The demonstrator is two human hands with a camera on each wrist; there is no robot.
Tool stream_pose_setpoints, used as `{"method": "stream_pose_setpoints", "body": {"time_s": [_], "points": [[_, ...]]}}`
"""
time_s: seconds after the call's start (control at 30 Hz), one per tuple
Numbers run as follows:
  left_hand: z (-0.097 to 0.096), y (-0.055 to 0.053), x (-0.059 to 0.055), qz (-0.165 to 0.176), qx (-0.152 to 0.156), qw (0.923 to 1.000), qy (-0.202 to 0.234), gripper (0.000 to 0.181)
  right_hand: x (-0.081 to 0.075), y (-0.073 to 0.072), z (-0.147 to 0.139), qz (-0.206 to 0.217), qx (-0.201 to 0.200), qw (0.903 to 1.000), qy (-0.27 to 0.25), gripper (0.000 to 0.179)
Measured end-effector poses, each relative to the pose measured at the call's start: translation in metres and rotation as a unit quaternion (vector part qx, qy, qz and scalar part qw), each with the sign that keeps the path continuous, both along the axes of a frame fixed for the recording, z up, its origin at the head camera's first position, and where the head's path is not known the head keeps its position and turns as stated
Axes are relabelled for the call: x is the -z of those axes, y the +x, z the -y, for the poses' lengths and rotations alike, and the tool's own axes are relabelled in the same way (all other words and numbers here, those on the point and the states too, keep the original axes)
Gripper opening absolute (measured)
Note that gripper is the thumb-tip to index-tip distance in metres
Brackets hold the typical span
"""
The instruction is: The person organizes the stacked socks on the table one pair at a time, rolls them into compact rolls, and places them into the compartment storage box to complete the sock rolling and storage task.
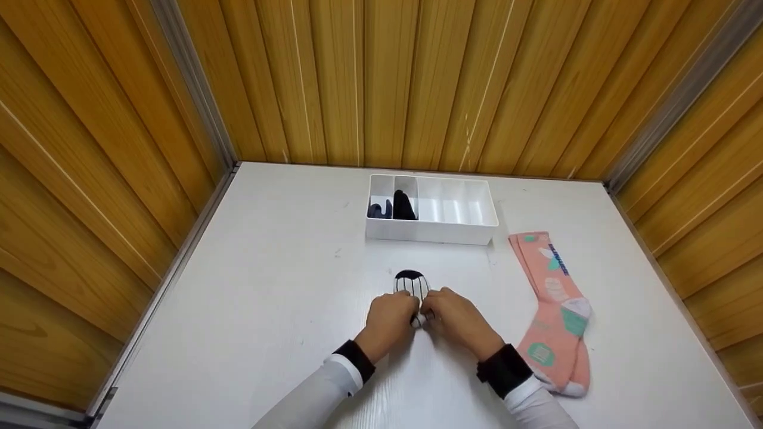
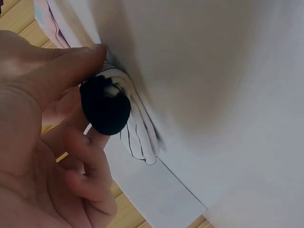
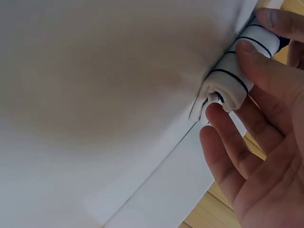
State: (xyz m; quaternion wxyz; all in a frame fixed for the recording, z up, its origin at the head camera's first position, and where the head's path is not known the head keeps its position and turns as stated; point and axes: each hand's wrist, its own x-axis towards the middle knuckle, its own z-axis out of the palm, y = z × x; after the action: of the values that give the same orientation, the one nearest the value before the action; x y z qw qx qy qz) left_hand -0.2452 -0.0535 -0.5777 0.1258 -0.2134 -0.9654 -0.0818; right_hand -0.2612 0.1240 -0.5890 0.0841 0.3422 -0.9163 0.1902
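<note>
A white sock with thin black stripes and a black end (image 1: pixel 410 282) lies on the white table, its near part rolled up. My left hand (image 1: pixel 387 322) pinches one end of the roll between thumb and fingers; in the left wrist view that end is a dark coil (image 2: pixel 105 107). At the other end, my right hand (image 1: pixel 464 322) grips the roll with its thumb on top. The right wrist view shows the striped roll (image 3: pixel 231 78) with its spiral end beside the fingers. Beyond the roll, the flat part of the sock (image 2: pixel 137 137) stretches away.
A white divided box (image 1: pixel 429 231) stands behind the sock. Its two leftmost compartments hold a dark blue rolled item (image 1: pixel 380 210) and a black one (image 1: pixel 403 206). Pink patterned socks (image 1: pixel 551 322) lie flat to the right. Wood-look panels (image 1: pixel 381 83) enclose the table (image 1: pixel 268 268).
</note>
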Motion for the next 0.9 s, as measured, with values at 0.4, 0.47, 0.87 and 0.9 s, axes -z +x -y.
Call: {"method": "stream_pose_setpoints", "body": {"time_s": [0.4,0.47,0.87,0.9], "points": [[-0.003,-0.005,-0.005,0.018,-0.025,0.9993,-0.023,0.024,0.002,0.006,0.004,-0.101,-0.004,0.9935,0.052,0.022],[-0.002,-0.007,-0.007,0.042,-0.025,0.9986,-0.021,0.024,0.001,0.005,0.004,-0.108,-0.005,0.9924,0.058,0.02],[-0.006,0.007,0.001,-0.05,-0.018,0.9984,-0.018,0.015,-0.004,0.004,0.003,-0.034,-0.021,0.9984,0.039,0.021],[-0.007,0.008,0.0,-0.06,-0.015,0.9979,-0.02,0.016,-0.005,0.004,0.002,-0.025,-0.02,0.9989,0.035,0.021]]}}
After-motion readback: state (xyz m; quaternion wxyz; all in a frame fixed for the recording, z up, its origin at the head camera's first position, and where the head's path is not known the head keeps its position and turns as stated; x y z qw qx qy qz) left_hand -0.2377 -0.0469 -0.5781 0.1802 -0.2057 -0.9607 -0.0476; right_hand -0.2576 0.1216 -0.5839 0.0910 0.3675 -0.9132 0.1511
